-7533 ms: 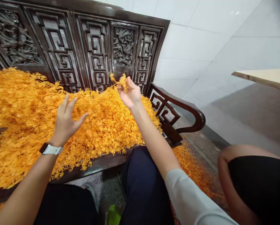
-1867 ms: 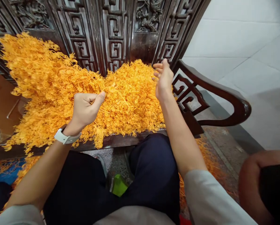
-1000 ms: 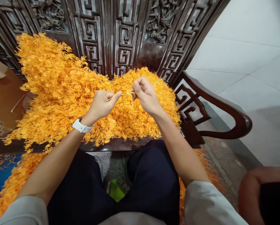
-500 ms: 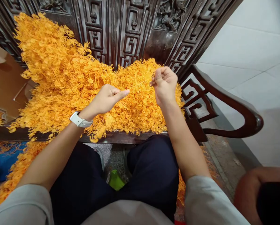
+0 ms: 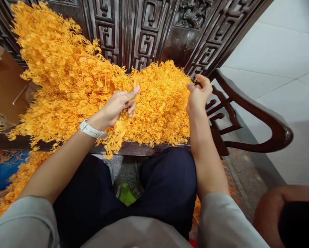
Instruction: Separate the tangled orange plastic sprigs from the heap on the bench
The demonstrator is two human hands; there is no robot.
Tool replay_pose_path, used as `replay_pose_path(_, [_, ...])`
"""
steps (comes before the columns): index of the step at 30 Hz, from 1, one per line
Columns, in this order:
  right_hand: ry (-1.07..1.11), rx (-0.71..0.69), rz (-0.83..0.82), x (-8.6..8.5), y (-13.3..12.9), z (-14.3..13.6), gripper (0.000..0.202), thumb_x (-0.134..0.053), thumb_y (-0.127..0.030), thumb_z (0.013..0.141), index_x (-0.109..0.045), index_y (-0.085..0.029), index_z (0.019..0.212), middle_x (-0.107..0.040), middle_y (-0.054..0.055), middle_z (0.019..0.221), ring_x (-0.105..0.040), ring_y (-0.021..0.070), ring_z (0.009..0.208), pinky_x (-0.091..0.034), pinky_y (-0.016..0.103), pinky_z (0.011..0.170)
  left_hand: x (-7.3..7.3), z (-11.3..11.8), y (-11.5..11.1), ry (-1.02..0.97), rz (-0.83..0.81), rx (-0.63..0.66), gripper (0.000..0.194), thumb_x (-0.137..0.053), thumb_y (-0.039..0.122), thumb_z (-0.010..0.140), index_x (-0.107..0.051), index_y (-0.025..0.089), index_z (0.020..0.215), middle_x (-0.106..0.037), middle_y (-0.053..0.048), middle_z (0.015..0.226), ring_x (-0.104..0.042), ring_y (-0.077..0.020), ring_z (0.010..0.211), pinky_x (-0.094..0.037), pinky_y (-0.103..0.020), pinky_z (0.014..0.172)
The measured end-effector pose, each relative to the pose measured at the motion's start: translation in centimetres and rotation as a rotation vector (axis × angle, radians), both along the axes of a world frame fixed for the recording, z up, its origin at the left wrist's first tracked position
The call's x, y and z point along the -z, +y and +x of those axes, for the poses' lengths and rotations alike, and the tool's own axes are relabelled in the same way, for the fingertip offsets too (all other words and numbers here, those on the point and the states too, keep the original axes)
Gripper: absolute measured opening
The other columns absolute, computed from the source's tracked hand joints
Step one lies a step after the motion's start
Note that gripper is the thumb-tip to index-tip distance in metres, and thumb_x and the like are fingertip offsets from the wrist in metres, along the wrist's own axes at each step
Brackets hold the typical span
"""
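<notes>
My left hand (image 5: 120,103) is closed, thumb raised, on an orange plastic sprig (image 5: 116,137). The sprig's curly end dangles below my palm toward the bench's front edge, and a blurred orange bit shows by my thumb tip. My right hand (image 5: 199,93) is up at the right end of the heap, near the bench arm. Its thumb and forefinger stand apart and I see nothing between them; the other fingers are curled and partly hidden. Behind and below both hands lies a large heap of orange frilly plastic sprigs (image 5: 159,103).
A dark carved wooden bench bears the heap, with its carved back (image 5: 128,34) behind and a curved armrest (image 5: 268,117) at right. A cardboard box (image 5: 7,86) stands at left. Something green (image 5: 127,194) lies between my feet. Another person's bent limb (image 5: 270,206) shows at lower right.
My right hand has moved right, away from my left, and its thumb and forefinger have parted. The thin strand between the hands no longer shows. My left hand has turned, its thumb lifting.
</notes>
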State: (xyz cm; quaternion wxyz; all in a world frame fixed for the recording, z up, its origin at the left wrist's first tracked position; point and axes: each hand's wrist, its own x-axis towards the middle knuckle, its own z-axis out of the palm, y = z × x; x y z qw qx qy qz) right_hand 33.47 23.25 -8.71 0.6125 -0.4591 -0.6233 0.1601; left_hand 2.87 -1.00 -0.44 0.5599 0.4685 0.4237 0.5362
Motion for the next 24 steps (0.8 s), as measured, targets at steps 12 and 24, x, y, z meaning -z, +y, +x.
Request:
replay_pose_path(12, [-0.483, -0.076, -0.089, -2.0, -4.8, -4.1, 0.079, -0.063, -0.088, 0.084, -0.067, -0.023, 0.128, -0.048, 0.019, 0.158, -0.043, 0.0454, 0.152, -0.035, 0.075, 0.125, 0.7, 0.3, 1.7, -0.378, -0.091, -0.237, 0.048, -0.063, 0.055, 0.106, -0.058, 0.020, 0.072, -0.080, -0.007, 0.101, -0.080, -0.0262, 0.110, -0.066, -0.036, 0.094])
replay_pose_path(24, [-0.247, -0.695, -0.039, -7.1, -17.2, -14.3, 0.052, -0.064, -0.074, 0.097, -0.064, -0.027, 0.118, -0.062, 0.002, 0.091, -0.062, 0.0190, 0.083, -0.057, 0.035, 0.082, -0.3, 1.7, 0.9, -0.446, -0.014, -0.207, 0.040, -0.048, 0.042, 0.115, -0.080, 0.017, 0.111, -0.079, -0.006, 0.135, -0.078, -0.0139, 0.103, -0.061, -0.018, 0.080])
